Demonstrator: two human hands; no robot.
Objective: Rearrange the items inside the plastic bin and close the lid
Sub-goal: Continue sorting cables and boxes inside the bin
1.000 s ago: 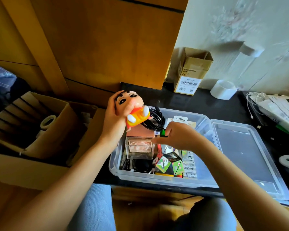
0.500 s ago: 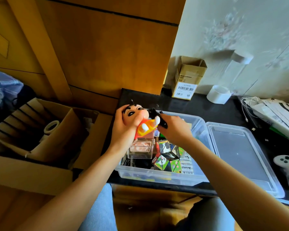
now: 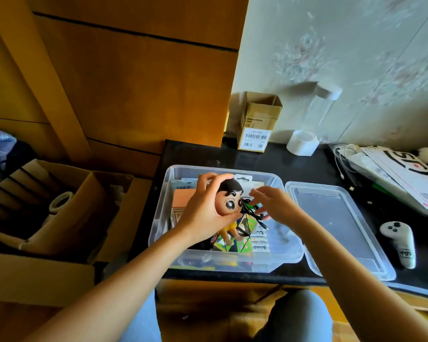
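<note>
from my head camera, my left hand grips a smooth round-headed cartoon doll over the clear plastic bin, my right hand pinches a tangled black cable, partly hidden, and the clear lid lies flat just beside the bin.

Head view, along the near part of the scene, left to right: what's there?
Open brown cardboard box → clear plastic bin → left hand gripping the big-headed cartoon doll → right hand → clear plastic lid lying flat → white game controller.

Clear glossy plastic bin
</note>
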